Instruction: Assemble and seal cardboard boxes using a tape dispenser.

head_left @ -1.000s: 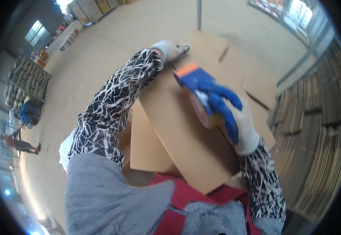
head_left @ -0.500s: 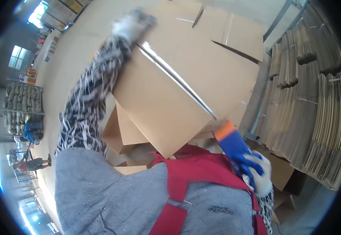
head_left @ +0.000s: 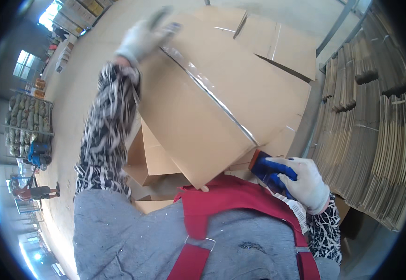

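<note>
A brown cardboard box (head_left: 179, 112) lies in front of me. A shiny strip of clear tape (head_left: 212, 97) runs along the seam between its flaps. My left hand (head_left: 140, 42), in a white glove with dark fingertips, is at the box's far left corner. Its fingers are spread and somewhat blurred, with nothing seen in them; whether they touch the cardboard I cannot tell. In my gloved right hand (head_left: 305, 182) is a blue tape dispenser (head_left: 262, 167) with an orange-red edge. It is beside the seam's near end.
More cardboard boxes (head_left: 158, 156) stand under and beside this one, with others (head_left: 287, 39) beyond it. Bundled flat cartons (head_left: 366, 135) are stacked along the right. Far left, a person (head_left: 37, 192) stands near a blue machine (head_left: 38, 154) and a rack of filled sacks (head_left: 28, 122).
My left hand has shifted left and slightly down, its fingers now more spread. My right hand has turned the tape dispenser and lifted inward over the apron's edge.
</note>
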A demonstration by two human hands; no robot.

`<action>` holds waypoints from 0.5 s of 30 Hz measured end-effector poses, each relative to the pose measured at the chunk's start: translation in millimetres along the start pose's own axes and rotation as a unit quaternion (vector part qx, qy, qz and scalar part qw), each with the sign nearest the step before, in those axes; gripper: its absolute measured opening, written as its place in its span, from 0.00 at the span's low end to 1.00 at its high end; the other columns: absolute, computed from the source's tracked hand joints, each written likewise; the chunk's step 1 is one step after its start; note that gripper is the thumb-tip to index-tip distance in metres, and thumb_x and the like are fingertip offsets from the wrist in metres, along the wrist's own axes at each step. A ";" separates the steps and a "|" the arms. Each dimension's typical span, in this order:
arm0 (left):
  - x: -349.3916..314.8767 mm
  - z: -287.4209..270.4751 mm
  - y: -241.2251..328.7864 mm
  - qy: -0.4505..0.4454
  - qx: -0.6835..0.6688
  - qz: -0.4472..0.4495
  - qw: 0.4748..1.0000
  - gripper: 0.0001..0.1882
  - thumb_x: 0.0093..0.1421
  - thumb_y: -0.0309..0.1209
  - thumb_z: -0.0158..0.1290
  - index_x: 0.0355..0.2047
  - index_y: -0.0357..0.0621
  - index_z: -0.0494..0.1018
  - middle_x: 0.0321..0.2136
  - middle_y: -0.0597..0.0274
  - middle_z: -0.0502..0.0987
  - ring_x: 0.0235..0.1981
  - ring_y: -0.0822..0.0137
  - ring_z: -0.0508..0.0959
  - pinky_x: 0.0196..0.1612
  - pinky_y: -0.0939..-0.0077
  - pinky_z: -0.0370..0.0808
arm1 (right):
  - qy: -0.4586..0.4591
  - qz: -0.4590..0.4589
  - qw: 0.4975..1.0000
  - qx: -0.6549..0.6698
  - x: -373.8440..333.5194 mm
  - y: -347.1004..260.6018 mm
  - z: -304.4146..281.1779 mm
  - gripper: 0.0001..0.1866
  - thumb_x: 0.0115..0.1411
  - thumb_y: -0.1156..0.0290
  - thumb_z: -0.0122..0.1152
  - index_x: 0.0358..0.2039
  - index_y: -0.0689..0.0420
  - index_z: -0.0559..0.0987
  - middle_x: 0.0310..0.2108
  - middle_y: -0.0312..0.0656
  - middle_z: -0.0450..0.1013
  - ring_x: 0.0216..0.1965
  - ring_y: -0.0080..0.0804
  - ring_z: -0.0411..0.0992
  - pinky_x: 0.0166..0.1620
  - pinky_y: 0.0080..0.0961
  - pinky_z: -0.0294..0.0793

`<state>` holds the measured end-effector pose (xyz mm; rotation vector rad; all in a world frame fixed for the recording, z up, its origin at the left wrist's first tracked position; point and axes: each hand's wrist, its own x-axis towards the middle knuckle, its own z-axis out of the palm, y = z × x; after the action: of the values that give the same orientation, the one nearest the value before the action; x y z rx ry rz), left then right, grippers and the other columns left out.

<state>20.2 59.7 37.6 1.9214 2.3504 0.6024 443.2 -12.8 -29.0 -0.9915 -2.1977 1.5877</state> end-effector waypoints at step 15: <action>-335.6 -65.2 -143.4 0.125 -0.023 -0.480 0.868 0.27 0.62 0.51 0.44 0.47 0.41 0.75 0.43 0.48 0.78 0.46 0.54 0.77 0.51 0.66 0.69 | -0.221 -0.035 0.726 -0.650 232.8 14.5 53.8 0.17 0.51 0.54 0.63 0.27 0.56 0.81 0.25 0.44 0.78 0.28 0.37 0.78 0.30 0.31 0.76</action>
<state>-55.0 -299.0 -17.9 0.4595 2.9387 0.7777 247.1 102.0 -104.2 -0.7047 -3.6332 -0.0913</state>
